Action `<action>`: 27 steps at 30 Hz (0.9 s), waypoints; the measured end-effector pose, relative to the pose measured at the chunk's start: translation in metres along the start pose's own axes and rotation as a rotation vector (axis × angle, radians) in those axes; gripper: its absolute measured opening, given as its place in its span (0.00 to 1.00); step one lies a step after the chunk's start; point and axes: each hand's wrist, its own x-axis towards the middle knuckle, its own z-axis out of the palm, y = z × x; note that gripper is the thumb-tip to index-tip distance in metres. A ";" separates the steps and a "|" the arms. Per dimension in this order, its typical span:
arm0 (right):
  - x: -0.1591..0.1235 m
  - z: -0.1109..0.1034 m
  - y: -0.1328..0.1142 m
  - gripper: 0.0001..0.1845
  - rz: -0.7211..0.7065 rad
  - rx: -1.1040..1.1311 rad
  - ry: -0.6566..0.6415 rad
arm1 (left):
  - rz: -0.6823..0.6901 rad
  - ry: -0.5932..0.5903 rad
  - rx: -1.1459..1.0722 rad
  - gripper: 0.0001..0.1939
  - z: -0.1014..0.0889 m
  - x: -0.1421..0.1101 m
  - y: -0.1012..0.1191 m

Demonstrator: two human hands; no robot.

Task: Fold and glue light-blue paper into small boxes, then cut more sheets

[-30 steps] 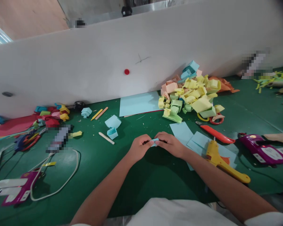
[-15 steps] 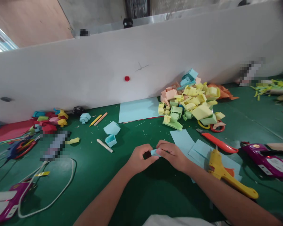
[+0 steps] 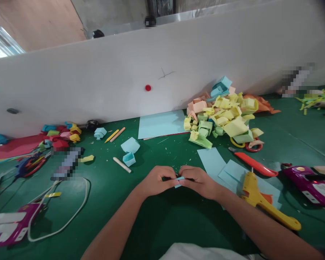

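A small piece of light blue paper (image 3: 179,181) is pinched between my two hands, low over the green table. My left hand (image 3: 159,180) grips its left side with thumb and fingers closed. On the other side my right hand (image 3: 199,181) does the same, both thumbs nearly meeting at the middle. The fingers hide most of the paper. Just right of my right hand lie flat light blue paper sheets (image 3: 211,161). Ahead and to the left sit a small open blue paper box (image 3: 129,159) and a folded blue paper piece (image 3: 130,145).
A yellow glue gun (image 3: 251,187) and a red-handled cutter (image 3: 256,164) lie right, near a purple device (image 3: 308,184). Folded paper pieces (image 3: 227,115) heap up before the white partition (image 3: 111,79). Left are a white stick (image 3: 121,164), a phone (image 3: 67,163) and a white cable (image 3: 87,195).
My right-hand fingers have shifted on the blue paper, and both thumbs now press close together over it. The view has moved slightly; the other things lie as before.
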 end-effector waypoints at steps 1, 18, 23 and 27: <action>0.000 -0.001 0.001 0.23 -0.002 0.002 -0.005 | 0.001 0.002 0.008 0.23 0.000 0.000 0.002; -0.001 -0.008 0.006 0.23 0.150 -0.050 -0.007 | -0.055 0.166 0.078 0.12 0.017 0.000 -0.004; -0.002 -0.011 0.009 0.23 0.171 -0.108 -0.032 | 0.079 0.131 0.095 0.24 0.016 -0.004 -0.008; -0.004 -0.016 0.007 0.23 0.183 -0.165 -0.083 | 0.056 0.006 0.081 0.22 0.007 0.001 -0.008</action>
